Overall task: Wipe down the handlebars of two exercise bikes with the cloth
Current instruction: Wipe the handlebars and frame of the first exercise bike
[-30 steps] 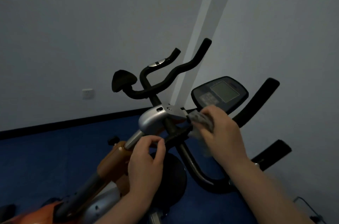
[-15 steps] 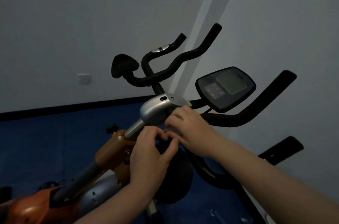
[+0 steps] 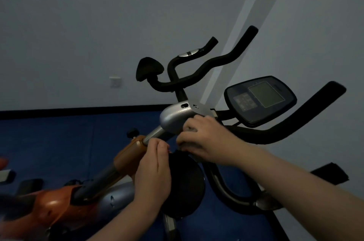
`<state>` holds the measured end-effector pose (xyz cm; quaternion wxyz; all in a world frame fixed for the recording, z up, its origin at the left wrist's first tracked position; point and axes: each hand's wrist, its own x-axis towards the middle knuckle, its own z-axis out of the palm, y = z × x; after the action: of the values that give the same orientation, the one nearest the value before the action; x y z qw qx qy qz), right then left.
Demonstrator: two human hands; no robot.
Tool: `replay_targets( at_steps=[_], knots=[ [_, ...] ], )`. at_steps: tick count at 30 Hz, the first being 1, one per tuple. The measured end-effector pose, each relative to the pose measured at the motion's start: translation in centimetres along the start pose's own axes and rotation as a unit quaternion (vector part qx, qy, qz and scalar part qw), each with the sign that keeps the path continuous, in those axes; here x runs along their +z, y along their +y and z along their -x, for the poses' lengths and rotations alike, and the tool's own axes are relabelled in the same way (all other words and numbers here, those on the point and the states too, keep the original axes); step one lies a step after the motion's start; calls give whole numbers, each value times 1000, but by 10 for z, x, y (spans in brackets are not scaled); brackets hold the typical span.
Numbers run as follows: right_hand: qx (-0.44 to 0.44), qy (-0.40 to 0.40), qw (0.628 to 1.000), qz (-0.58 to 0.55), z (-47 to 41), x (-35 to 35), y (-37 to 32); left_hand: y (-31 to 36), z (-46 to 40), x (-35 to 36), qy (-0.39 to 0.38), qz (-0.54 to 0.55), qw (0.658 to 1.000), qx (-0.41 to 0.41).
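Head view: both hands (image 3: 204, 138) meet under smooth, rounded silver stem housing (image 3: 174, 117).

Console (image 3: 260, 100) and silver bracket (image 3: 175, 116) crowd the handlebar (image 3: 285, 128) (far end free).

Two bare forearms enter the head view from the lower edge, each ending in a bare hand. The left hand (image 3: 152, 169) and the right hand (image 3: 204, 142) carry no gloves, rings, watches or bands. No sleeve or cuff shows on either forearm up to the frame border. Fingernails are short and unpainted where visible. No markings, tattoos or dressings appear on the exposed surfaces in the dim lighting.
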<state>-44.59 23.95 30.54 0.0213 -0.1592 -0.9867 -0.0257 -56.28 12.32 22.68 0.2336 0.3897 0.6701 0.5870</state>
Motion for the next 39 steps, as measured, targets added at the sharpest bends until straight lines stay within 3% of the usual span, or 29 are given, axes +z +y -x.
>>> replay_targets(
  at_steps=[4,10,16,20,23,28,33,39],
  knots=[
    [65,1,998,-1,8,-21,36,2,1,1,3,-19,1000,-11],
    [39,34,999,1,-9,10,-7,7,1,0,-6,-17,1000,-19],
    [111,19,993,47,30,-29,49,28,-11,-3,-41,20,999,-20],
    [130,35,991,-20,8,-16,15,51,-30,4,-103,3,995,-18],
    [130,69,989,-1,14,3,1,52,-29,4,-110,-46,993,-16],
    [217,110,969,42,54,-17,30,49,-25,4,-123,-90,988,2],
    [281,162,946,-17,12,9,-13,49,-27,1,-140,-115,983,13],
    [359,182,910,95,58,-9,21,40,-28,-1,-174,-106,979,21]
  ],
)
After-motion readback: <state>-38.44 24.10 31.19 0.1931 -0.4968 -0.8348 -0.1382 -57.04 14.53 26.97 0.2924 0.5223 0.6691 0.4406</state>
